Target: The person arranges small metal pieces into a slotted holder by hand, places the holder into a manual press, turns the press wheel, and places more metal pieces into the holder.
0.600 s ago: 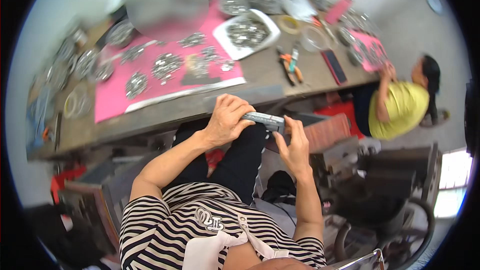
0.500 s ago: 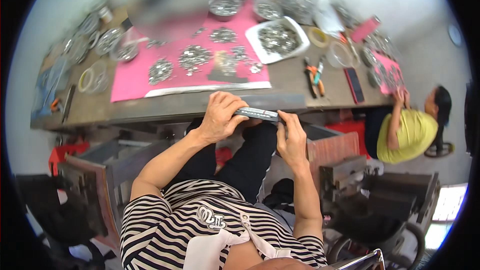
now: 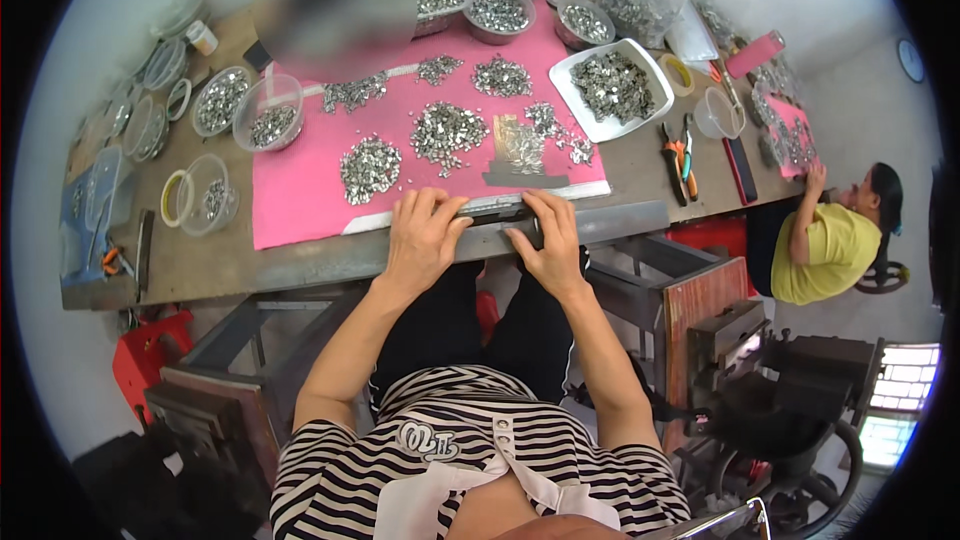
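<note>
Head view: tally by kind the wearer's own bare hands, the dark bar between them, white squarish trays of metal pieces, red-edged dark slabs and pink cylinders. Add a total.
Wearer's hands, left hand and right hand: 2
Dark bar: 1
White squarish tray: 1
Red-edged dark slab: 1
Pink cylinder: 1
Total: 6

Both hands (image 3: 424, 244) on a dark, seemingly metal bar (image 3: 496, 217) near a pink sheet (image 3: 298, 185)

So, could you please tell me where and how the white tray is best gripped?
Probably grip the white tray by its left and right rims, from above: its walls are raised, its open top is heaped with metal pieces, and a yellow ring sits close on its right.
</note>
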Motion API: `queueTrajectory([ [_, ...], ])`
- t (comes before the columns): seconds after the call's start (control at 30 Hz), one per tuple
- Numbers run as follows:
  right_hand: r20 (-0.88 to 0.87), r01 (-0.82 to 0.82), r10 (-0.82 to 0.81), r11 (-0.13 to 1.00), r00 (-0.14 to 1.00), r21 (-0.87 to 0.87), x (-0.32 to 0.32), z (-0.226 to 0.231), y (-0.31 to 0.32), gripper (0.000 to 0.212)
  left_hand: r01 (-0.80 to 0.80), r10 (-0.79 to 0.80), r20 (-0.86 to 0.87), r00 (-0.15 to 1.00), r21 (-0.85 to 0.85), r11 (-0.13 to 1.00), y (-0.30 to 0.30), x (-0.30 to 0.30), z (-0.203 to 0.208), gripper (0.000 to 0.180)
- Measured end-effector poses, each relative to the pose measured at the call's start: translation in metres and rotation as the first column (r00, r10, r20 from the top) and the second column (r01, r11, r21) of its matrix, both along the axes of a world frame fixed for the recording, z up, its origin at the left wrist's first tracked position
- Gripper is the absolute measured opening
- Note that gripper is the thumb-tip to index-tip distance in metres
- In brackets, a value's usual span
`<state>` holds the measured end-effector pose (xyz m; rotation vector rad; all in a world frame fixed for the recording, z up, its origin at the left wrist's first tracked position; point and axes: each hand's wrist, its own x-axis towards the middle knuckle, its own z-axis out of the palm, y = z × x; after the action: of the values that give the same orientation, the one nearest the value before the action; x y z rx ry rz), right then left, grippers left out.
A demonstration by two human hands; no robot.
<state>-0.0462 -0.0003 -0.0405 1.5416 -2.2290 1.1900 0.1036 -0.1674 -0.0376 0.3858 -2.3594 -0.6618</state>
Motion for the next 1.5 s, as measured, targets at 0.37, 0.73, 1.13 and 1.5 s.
queueTrajectory([
  [0.37, -0.083, 0.142, -0.142, 0.990, 0.986, -0.009, 0.007, -0.016, -0.005, 0.061, 0.049, -0.052, -0.052, 0.997, -0.042, 0.998, 0.002, -0.001, -0.004, 0.028],
  [0.73, -0.158, 0.122, -0.128, 0.991, 0.979, -0.051, 0.005, -0.022, -0.009, 0.057, 0.130, 0.099, -0.548, 0.831, 0.364, 0.922, 0.022, 0.061, -0.025, 0.034],
  [1.13, -0.141, 0.124, -0.133, 0.990, 0.981, -0.073, 0.004, -0.025, -0.006, 0.054, -0.018, 0.130, -0.145, 0.981, 0.596, 0.803, 0.032, 0.067, -0.005, 0.020],
  [1.5, -0.237, -0.039, 0.038, 0.999, 0.971, 0.004, -0.017, 0.002, -0.022, 0.016, -0.114, 0.111, -0.034, 0.993, -0.117, 0.987, 0.014, 0.008, -0.012, 0.054],
])
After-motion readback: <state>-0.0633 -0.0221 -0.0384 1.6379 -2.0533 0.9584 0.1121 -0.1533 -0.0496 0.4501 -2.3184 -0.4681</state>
